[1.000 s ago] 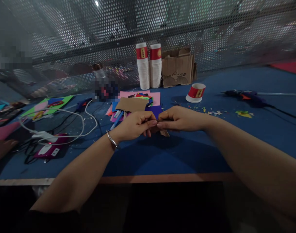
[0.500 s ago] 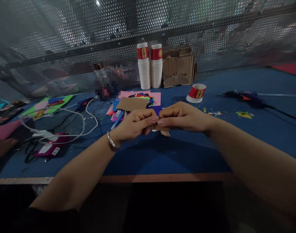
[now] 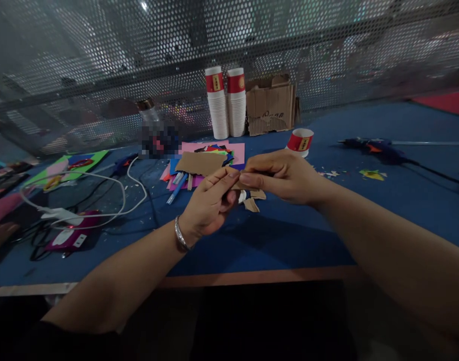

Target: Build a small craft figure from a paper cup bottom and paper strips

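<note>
My left hand (image 3: 213, 199) and my right hand (image 3: 284, 175) meet above the blue table, fingertips pinched together. Between them is a small piece of cardboard (image 3: 237, 185), mostly hidden by the fingers. Both hands are closed on it. Just beneath lie torn cardboard scraps (image 3: 251, 204) and a small white item that I cannot make out. A larger flat cardboard piece (image 3: 200, 163) rests on a pile of coloured paper (image 3: 237, 150) behind my left hand. Beyond my right hand stands a red and white paper cup (image 3: 300, 142), partly covered by it.
Two stacks of paper cups (image 3: 217, 113) and a cardboard box (image 3: 270, 108) stand against the perforated metal screen. A glue gun (image 3: 376, 149) lies at right near yellow scraps (image 3: 372, 174). At left are a purple power strip (image 3: 74, 233), white cable (image 3: 124, 193) and another person's hand (image 3: 2, 235).
My left wrist has turned and dropped slightly, showing more of its fingers. The view has shifted a little, and more of the scraps beneath my hands are visible.
</note>
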The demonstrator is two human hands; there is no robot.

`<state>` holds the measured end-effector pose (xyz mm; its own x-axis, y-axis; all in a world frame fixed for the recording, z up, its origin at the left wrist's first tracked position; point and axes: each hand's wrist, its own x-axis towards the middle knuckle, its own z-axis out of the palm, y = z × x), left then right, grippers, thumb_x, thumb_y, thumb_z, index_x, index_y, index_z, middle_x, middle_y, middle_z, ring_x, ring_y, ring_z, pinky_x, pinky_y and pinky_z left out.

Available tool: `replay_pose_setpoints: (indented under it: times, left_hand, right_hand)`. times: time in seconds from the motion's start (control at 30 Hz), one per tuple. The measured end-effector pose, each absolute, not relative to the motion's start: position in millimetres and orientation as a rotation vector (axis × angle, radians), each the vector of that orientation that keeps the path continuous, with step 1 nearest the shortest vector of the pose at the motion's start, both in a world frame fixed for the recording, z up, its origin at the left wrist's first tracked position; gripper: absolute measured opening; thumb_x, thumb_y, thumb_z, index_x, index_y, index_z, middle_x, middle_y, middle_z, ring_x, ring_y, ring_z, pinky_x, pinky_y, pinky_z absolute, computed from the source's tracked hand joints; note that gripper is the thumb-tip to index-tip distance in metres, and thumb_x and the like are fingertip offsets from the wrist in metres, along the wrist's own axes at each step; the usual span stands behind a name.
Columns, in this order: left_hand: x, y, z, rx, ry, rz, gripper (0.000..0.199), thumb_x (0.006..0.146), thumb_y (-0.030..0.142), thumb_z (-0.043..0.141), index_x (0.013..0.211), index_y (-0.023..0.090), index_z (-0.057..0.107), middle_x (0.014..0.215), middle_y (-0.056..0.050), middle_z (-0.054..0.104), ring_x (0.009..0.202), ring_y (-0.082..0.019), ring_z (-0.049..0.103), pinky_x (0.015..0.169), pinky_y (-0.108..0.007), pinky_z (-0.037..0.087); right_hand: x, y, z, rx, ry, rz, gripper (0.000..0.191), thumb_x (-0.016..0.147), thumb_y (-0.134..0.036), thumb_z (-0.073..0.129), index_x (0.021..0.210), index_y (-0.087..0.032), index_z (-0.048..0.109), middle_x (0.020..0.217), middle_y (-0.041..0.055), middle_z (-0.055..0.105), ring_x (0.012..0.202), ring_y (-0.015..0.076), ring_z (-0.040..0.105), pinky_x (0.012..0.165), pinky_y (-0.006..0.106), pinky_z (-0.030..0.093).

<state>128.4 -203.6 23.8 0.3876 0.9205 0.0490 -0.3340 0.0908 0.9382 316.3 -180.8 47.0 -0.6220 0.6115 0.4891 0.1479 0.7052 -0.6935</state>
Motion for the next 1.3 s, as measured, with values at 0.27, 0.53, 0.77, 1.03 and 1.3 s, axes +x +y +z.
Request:
replay_pose_setpoints:
  times: [0.27,0.53,0.77,1.03,1.3]
  left_hand:
    - [117,-186,14,1.530,0.812,1.118,0.039,0.091,0.052,0.072,0.077,0.019,0.056,0.056,0.007,0.049,0.044,-0.004,0.040,0.042,-0.017,0.030]
    - [90,-179,30,1.640,0.760,0.651,0.042,0.091,0.056,0.071,0.082,0.017,0.059,0.063,-0.001,0.067,0.046,-0.008,0.057,0.042,-0.019,0.036]
    - [114,-195,24,1.508,0.743,0.998,0.040,0.088,0.052,0.076,0.079,0.019,0.058,0.056,0.005,0.056,0.044,-0.005,0.044,0.041,-0.017,0.033]
    - [137,-207,25,1.002,0.760,1.124,0.025,0.096,0.023,0.067,0.076,0.016,0.055,0.052,0.007,0.049,0.041,-0.002,0.035,0.041,-0.013,0.026]
    - [131,-185,19,0.830,1.020,1.332,0.028,0.097,0.022,0.066,0.074,0.017,0.051,0.058,0.008,0.048,0.045,-0.002,0.040,0.043,-0.013,0.028]
  right_hand:
    - [318,-165,32,-0.712,-2.109,1.052,0.045,0.090,-0.059,0.074,0.076,-0.019,0.057,0.058,-0.0070,0.049,0.049,0.0070,0.043,0.046,0.023,0.031]
    - [317,-170,36,-0.730,-2.150,1.142,0.044,0.090,-0.055,0.075,0.074,-0.018,0.057,0.056,-0.0073,0.050,0.048,0.0064,0.045,0.044,0.021,0.031]
    - [321,-173,45,-0.646,-2.130,1.210,0.038,0.093,-0.053,0.072,0.085,-0.017,0.065,0.058,-0.0070,0.051,0.047,0.0061,0.043,0.044,0.022,0.030]
    - [315,-170,40,-0.596,-2.112,0.842,0.038,0.094,-0.050,0.069,0.078,-0.017,0.061,0.069,-0.0026,0.055,0.063,0.0099,0.044,0.056,0.025,0.032]
    - [309,-171,31,-0.733,-2.140,0.423,0.034,0.097,-0.033,0.057,0.069,-0.022,0.040,0.060,-0.0054,0.038,0.059,0.0104,0.034,0.060,0.029,0.028]
